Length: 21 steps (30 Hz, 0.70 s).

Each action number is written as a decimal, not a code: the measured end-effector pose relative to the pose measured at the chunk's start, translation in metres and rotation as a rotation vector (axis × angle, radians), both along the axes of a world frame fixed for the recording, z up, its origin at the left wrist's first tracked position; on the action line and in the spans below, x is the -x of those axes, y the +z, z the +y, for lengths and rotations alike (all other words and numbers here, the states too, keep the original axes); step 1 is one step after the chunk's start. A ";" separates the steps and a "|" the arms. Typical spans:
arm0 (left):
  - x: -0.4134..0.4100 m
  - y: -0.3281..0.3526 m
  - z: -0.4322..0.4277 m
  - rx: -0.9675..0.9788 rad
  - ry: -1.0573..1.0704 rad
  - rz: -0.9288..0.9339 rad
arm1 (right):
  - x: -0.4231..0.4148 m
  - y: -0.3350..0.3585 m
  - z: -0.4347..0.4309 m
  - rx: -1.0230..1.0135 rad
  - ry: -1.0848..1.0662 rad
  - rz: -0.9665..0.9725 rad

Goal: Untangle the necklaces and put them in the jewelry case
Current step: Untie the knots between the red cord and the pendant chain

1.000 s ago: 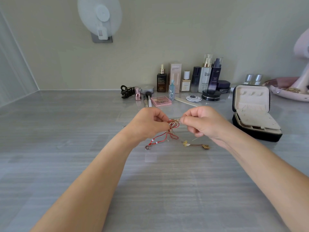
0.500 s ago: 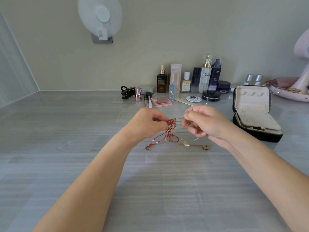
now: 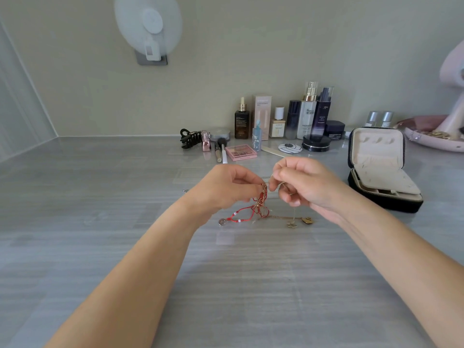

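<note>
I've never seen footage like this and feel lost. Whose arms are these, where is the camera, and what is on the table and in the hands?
No machine here: a person works with two bare hands. The camera sits on their head and looks forward and down, so both arms reach in from the bottom. The left hand and the right hand each pinch the tangled necklaces, a knot of red cord and thin gold chain held just above the grey table. Loose ends trail onto the table, among them gold pendants. To the right stands the open jewelry case, black outside and cream inside. Along the wall are cosmetics bottles, a pink palette and a black hair claw.
</note>
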State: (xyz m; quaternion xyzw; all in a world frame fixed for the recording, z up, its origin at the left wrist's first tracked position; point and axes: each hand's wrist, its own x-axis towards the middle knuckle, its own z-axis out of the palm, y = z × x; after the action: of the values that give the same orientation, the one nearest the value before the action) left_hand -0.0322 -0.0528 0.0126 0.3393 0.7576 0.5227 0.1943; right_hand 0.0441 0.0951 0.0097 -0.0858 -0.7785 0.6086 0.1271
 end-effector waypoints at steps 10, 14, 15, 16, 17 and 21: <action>0.000 0.001 0.000 -0.033 0.059 0.028 | 0.002 -0.007 -0.002 -0.279 -0.013 -0.005; 0.000 0.000 0.001 -0.004 0.074 0.042 | 0.004 -0.009 -0.002 -0.309 -0.028 0.000; 0.001 0.000 0.001 0.008 0.086 0.050 | 0.005 -0.009 -0.002 -0.320 -0.040 0.000; 0.002 0.000 0.001 0.017 0.098 0.055 | 0.005 -0.010 -0.002 -0.333 -0.055 0.002; 0.003 0.000 0.001 0.022 0.108 0.054 | 0.005 -0.010 -0.002 -0.343 -0.069 0.006; 0.004 0.001 0.001 0.034 0.128 0.046 | 0.005 -0.011 0.000 -0.375 -0.100 0.053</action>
State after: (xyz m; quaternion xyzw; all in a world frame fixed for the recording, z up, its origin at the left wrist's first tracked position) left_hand -0.0364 -0.0521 0.0133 0.2989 0.7907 0.5132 0.1488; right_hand 0.0391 0.0953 -0.0009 -0.0833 -0.8694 0.4478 0.1915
